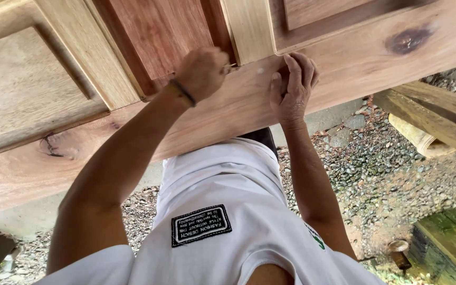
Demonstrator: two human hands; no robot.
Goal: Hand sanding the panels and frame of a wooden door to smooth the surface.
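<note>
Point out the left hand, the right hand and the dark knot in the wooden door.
left hand [202, 71], head view, back of the closed fist.
right hand [291, 87], head view, back of the hand.
dark knot [407, 39], head view, centre of the stain on the wooden door.

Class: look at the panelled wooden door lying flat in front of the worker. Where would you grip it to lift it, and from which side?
Probably grip the wooden door by its long plain bottom rail, from the near edge at the worker's waist. That edge is bare, straight and overhangs free. The left hand and right hand already rest near it; the recessed panels offer no grip.
</note>
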